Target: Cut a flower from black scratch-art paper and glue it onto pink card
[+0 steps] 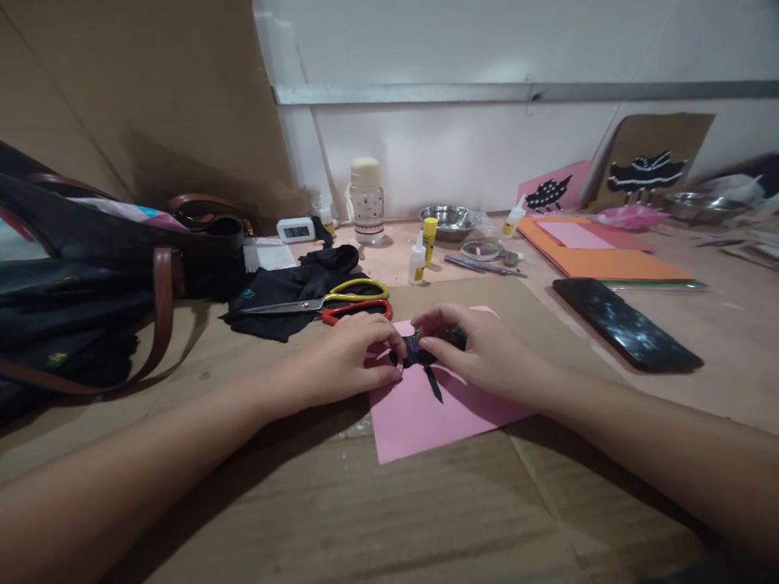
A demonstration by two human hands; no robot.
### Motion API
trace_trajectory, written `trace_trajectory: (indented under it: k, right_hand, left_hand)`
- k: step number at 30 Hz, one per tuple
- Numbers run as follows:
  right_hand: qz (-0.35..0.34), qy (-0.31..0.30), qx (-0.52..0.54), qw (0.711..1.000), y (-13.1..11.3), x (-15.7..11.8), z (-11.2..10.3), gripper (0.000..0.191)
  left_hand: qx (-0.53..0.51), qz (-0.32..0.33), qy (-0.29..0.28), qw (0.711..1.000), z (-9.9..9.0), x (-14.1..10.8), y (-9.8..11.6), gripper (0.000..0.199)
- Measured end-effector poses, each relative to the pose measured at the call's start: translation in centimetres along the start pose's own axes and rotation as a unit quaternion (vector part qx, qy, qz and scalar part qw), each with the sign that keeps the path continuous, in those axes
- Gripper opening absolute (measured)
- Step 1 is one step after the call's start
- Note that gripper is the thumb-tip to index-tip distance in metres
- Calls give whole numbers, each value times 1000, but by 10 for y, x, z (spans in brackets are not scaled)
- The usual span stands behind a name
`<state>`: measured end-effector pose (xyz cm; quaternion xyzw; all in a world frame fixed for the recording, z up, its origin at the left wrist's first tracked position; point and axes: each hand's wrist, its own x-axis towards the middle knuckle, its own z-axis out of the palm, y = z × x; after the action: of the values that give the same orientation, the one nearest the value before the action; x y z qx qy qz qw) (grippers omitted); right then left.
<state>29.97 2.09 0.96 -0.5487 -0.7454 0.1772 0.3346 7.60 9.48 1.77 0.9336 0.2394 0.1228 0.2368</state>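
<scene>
A sheet of pink paper (419,426) lies on the cardboard in front of me. On it is a black fabric cut-out (417,354) with colourful specks, and a narrow black strip (434,384) points down from it. My left hand (356,357) pinches at the cut-out's left end with thumb and fingers. Curled over its right part, my right hand (471,349) grips it with the thumb and forefinger and hides much of it. Scissors (329,304) with yellow and red handles rest on black cloth (273,312) beyond my left hand.
A glue bottle (417,264) and a yellow glue stick (429,239) stand behind the paper. To the right lie a phone (626,324) and coloured sheets (608,264). A black bag (200,251) is at the left. A drinking bottle (368,207) and metal bowl (449,223) stand farther back.
</scene>
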Motion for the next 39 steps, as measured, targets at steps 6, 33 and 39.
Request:
trace_trajectory:
  k: [6,33,39]
  right_hand:
    - [2,-10,10,1000,-2,0,-1,22]
    - [16,-34,1,999,-3,0,-2,22]
    - [-5,-45,27,999,-6,-1,-4,20]
  left_hand:
    - [-45,6,-5,999,1,1,-3,6]
    - [190,-42,-8,981,-1,-6,17,9]
    - [243,-21,-17,970,1,-7,22,16]
